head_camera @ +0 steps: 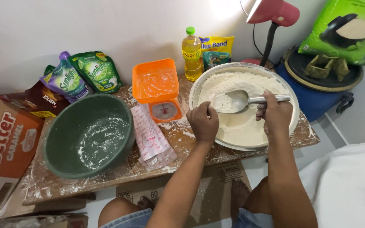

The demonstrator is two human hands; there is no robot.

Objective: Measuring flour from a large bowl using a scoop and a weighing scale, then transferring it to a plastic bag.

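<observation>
Going L to R, a green bowl (88,135) w/ flour dust sits by an orange scale (157,90), then your left hand (202,122) is curled shut at the big flour bowl (290,126) rim, & your right hand (274,113) grips a metal scoop (235,101) full of flour over it.

The orange plastic kitchen scale (157,90) stands mid-bench (106,177). Left of it sits the dark green round bowl (88,135); right of it, the wide metal basin of flour (243,105); before it, a clear plastic packet (151,137); behind-right, a yellow oil bottle (191,55).
</observation>
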